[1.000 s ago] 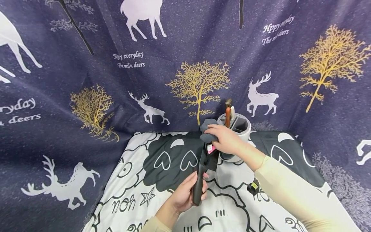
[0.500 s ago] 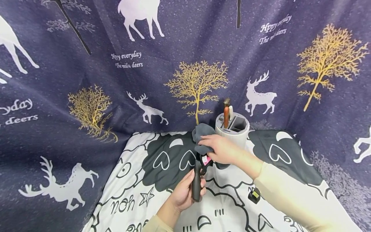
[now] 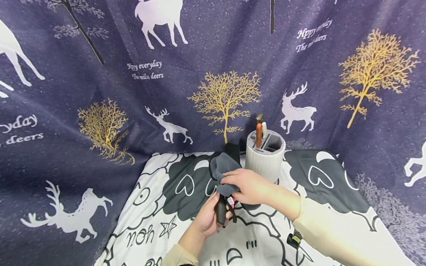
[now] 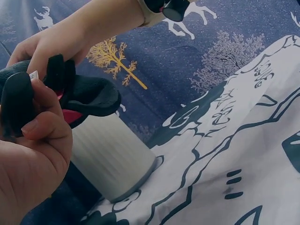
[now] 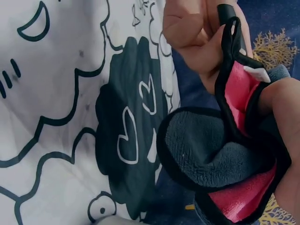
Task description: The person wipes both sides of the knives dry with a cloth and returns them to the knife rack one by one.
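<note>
A knife with a black handle (image 3: pixel 221 214) and a wide black blade (image 3: pixel 233 150) points away from the person in the head view. My left hand (image 3: pixel 205 220) grips its handle. A grey cloth (image 3: pixel 223 168) with pink underside and black edging is folded over the blade near the handle, hiding most of the blade. My right hand (image 3: pixel 249 186) holds the cloth around it, close to the left fingers. In the right wrist view the cloth (image 5: pixel 201 140) hangs in loose folds beside the right hand (image 5: pixel 286 108). The left wrist view shows the handle (image 4: pixel 18 103) within the curled left fingers.
Behind the right hand stands a white ribbed knife holder (image 3: pixel 264 162) with a grey slotted top. Orange (image 3: pixel 259 135), white (image 3: pixel 264 130) and brown (image 3: pixel 259 117) handles rise from it. A patterned black-and-white sheet (image 3: pixel 186 236) covers the surface; a blue deer-print curtain (image 3: pixel 179 88) hangs behind.
My right hand has slid the cloth down along the blade toward the handle and the person. The blade's far end now shows above the cloth. My left hand keeps its grip.
</note>
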`<state>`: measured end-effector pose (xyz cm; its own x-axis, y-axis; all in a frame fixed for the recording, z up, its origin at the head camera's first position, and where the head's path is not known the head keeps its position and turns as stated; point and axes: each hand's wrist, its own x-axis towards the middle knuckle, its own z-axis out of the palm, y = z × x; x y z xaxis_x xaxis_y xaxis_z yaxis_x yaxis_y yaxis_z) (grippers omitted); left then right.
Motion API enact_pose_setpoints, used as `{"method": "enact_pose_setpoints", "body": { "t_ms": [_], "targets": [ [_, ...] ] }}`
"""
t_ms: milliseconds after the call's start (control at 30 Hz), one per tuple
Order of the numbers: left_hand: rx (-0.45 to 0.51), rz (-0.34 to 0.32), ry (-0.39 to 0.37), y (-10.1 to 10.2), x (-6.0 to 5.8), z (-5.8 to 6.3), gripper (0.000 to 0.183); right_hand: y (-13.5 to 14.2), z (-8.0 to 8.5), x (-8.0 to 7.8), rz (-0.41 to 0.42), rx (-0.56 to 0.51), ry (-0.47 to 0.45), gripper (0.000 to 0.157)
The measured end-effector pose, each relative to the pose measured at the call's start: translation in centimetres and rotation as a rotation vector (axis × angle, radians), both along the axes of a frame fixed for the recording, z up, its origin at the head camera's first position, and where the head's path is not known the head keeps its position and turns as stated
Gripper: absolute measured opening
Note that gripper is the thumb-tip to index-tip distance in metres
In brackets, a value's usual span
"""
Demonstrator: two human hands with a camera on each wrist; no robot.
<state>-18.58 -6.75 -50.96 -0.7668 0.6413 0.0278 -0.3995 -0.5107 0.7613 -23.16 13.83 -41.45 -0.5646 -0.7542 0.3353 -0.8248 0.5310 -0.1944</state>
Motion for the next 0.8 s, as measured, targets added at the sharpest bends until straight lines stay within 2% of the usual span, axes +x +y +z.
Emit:
{"method": "enact_pose_setpoints", "body": {
  "t_ms": [267,500,667,800],
  "targets": [
    [-0.074,0.012,0.045,-0.2,0.0,0.2,0.036,0.4,-1.0,-0.7,-0.046,-0.008,0.049,0.047],
    [-0.127,0.017,0.118,-0.2,0.2,0.0,0.033,0.3,-1.0,-1.7,-0.106,-0.066,0.108,0.043],
    [-0.133,-0.040,0.150,-0.4,0.7,0.1,0.037,0.3,-0.8,-2.7,-0.146,-0.106,0.157,0.038],
    [-0.164,-0.086,0.191,-0.6,1.3,0.1,0.039,0.9,-0.8,-3.8,-0.218,-0.118,0.165,0.038]
  ]
}}
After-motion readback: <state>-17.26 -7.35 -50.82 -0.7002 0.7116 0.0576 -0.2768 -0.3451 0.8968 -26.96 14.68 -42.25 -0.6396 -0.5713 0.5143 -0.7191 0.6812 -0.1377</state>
